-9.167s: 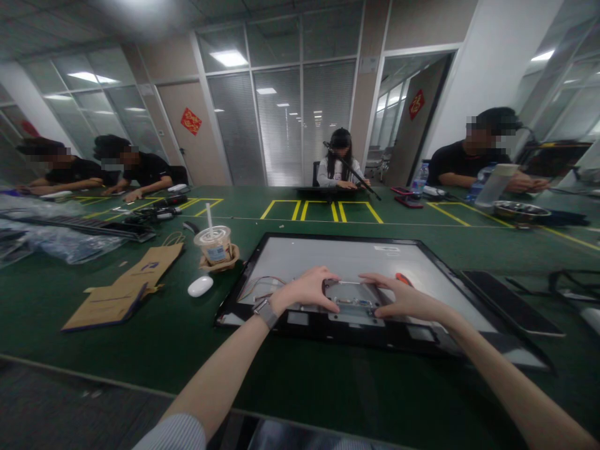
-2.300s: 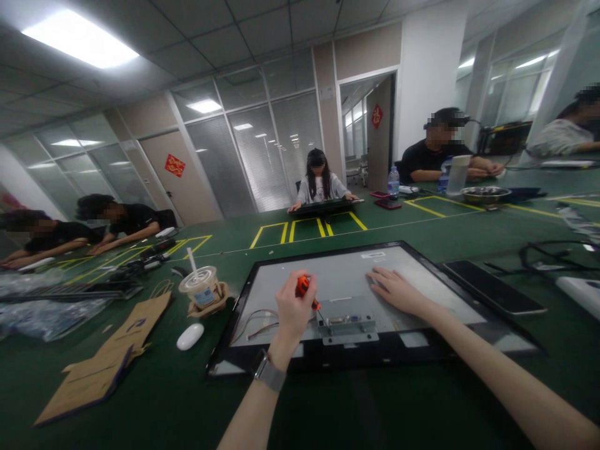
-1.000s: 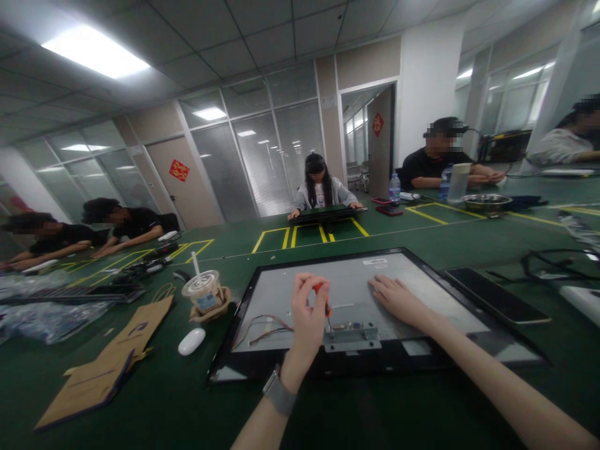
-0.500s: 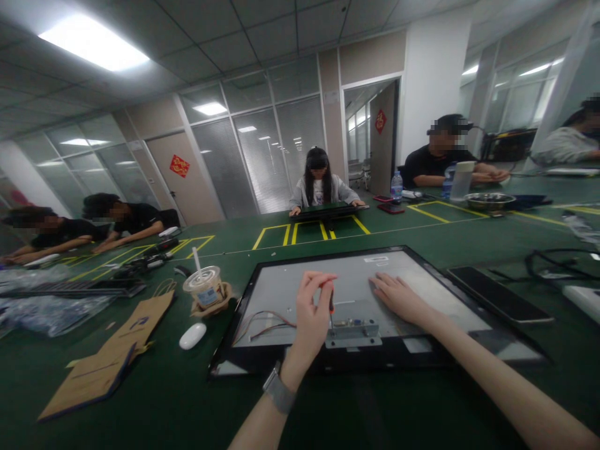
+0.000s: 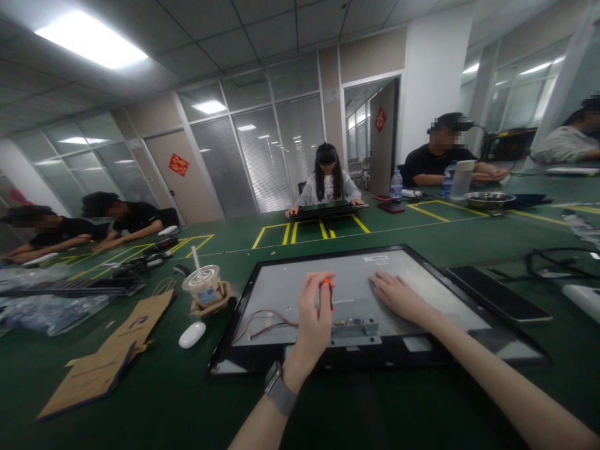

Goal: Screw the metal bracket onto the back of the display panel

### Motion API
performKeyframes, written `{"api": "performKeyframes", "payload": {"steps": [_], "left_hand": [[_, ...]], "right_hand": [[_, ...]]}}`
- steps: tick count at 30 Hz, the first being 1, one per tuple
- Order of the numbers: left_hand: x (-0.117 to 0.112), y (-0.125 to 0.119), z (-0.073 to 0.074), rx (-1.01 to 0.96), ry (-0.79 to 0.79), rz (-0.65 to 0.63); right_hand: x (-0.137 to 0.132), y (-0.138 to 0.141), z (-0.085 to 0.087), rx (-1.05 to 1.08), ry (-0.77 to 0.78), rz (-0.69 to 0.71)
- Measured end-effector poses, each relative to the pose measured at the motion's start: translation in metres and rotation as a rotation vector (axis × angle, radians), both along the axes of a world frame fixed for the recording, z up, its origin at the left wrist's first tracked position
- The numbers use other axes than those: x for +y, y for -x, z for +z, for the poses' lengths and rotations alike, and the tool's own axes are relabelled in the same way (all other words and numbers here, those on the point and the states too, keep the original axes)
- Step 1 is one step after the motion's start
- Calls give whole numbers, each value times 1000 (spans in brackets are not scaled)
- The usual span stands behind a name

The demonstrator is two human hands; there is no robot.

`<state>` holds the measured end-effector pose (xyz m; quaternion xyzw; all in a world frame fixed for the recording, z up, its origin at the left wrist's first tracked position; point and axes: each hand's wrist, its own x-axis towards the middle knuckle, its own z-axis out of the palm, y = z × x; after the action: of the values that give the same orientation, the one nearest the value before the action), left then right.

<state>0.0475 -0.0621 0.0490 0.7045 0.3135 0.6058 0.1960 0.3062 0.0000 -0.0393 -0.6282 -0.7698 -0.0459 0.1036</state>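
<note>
My left hand [image 5: 315, 309] is closed around a screwdriver [image 5: 330, 286] with an orange-and-black handle, held upright. Its lower end is hidden by my hand, near the small metal bracket [image 5: 360, 331] that carries a circuit board. The bracket sits at the near edge of a grey-backed display panel [image 5: 281, 287] with a black frame, lying on the table. Flat on the panel's back, right of centre, rests my right hand [image 5: 398, 297], fingers stretched out. Thin wires [image 5: 267, 322] run across the panel left of the bracket.
To the left stand a drink cup [image 5: 206, 287] in a cardboard holder, a white mouse [image 5: 192, 335] and a flattened paper bag [image 5: 112, 353]. A black phone [image 5: 497, 294] lies right of the panel. Across the green table [image 5: 225, 237], a person [image 5: 328, 181] holds another dark panel.
My left hand has turned slightly, and more of the orange handle shows. The screwdriver shaft, visible before beside the bracket, is hidden now. My right hand stays put.
</note>
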Motion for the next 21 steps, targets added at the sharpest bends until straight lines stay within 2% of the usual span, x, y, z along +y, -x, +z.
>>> {"api": "performKeyframes", "payload": {"steps": [5,12,21], "left_hand": [[3,0,-6,-40,40,-73],[5,-2,-7,-73,69,-96],[6,-1,-7,-18,62,-96]], "right_hand": [[-1,0,0,-1,-9,0],[0,0,-2,20,-29,-3],[-3,1,1,-4,-29,1]]}}
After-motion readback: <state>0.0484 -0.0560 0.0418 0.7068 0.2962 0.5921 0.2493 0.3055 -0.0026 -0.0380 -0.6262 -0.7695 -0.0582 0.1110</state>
